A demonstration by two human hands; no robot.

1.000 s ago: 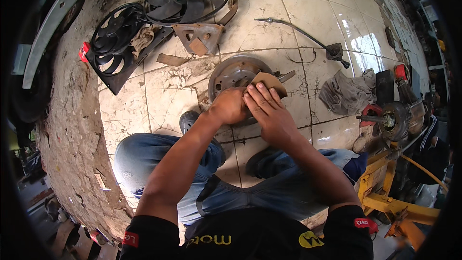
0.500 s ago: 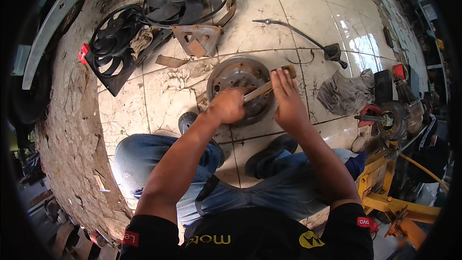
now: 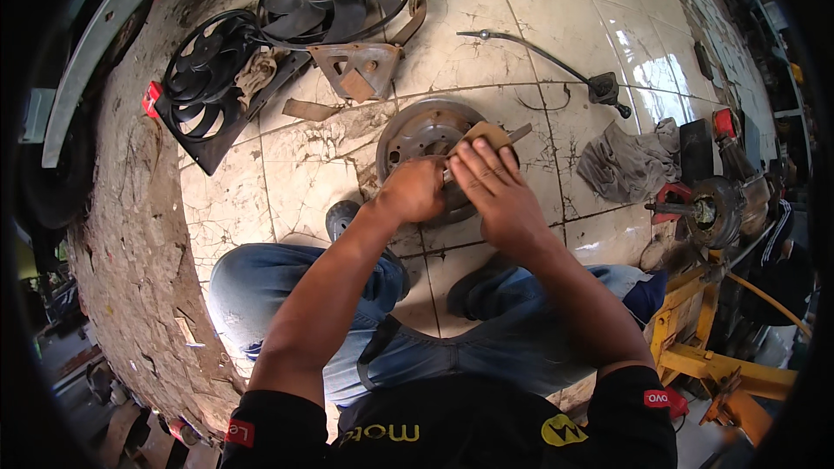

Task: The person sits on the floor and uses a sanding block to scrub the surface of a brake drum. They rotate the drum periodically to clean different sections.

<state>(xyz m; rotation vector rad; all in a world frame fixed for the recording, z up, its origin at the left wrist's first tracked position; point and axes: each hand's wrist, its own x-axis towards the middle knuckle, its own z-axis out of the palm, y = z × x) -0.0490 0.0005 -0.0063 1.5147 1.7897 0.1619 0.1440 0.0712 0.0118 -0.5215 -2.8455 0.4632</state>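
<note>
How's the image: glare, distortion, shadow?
Head view: bright glare on the floor tiles at upper right, washing out some detail; head view: fisheye curves straight lines toward the rim, and the corners go black; head view: the metal drum is darker on its near side.

Cream tiled floor (image 3: 452, 13): round metal drum (image 3: 426, 132), black fans (image 3: 306, 13), rusty bracket (image 3: 380, 68), lever (image 3: 601, 87), grey rag (image 3: 630, 161).
</note>
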